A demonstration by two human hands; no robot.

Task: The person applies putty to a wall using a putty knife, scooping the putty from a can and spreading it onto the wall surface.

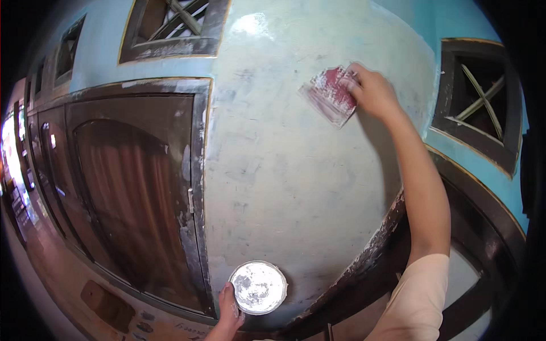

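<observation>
1 red scraper gripped in R hand on wall, 1 putty tin gripped in L hand.

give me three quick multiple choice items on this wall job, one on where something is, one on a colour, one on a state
1. Where is the round tin?
A. low against the wall, in the left hand
B. on a window ledge
C. on the floor

2. What colour is the flat scraper?
A. green
B. red, smeared white
C. black

3. How is the right hand using the scraper?
A. dangling it
B. pressing it flat on the wall
C. dipping it

Answers: 1 A, fingers grip its rim; 2 B, red shows under filler; 3 B, blade lies against plaster.
</observation>
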